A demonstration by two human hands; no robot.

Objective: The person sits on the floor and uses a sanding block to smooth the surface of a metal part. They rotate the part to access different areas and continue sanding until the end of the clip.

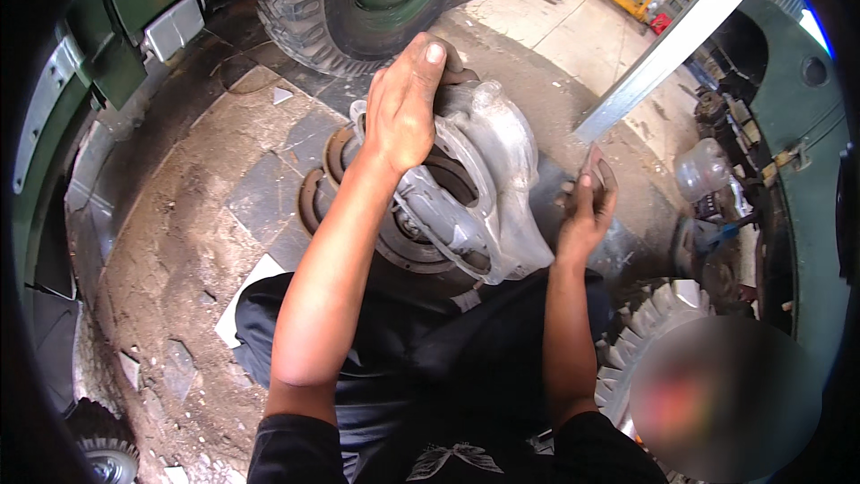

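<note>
A grey cast metal housing (pixel 511 161), with a wide round opening, is propped up at a tilt in front of my knees. My left hand (pixel 403 112) is closed over its upper edge, thumb on top; the fingertips are partly hidden. To the right of the housing and apart from it, my right hand (pixel 587 211) is raised with bent fingers. Between its thumb and fingers shows a thin, flat reddish-brown piece (pixel 593 159), too small to name surely. Rusty brake drum-like rings (pixel 309 197) lie under and left of the housing.
A large treaded tyre (pixel 309 13) on a green wheel stands ahead. Green vehicle panels flank both sides. A pale metal post (pixel 681 40) rises at right, with a clear plastic bottle (pixel 703 168) near it. Another tyre (pixel 649 332) sits by my right knee. Dirt and broken tile cover the left floor.
</note>
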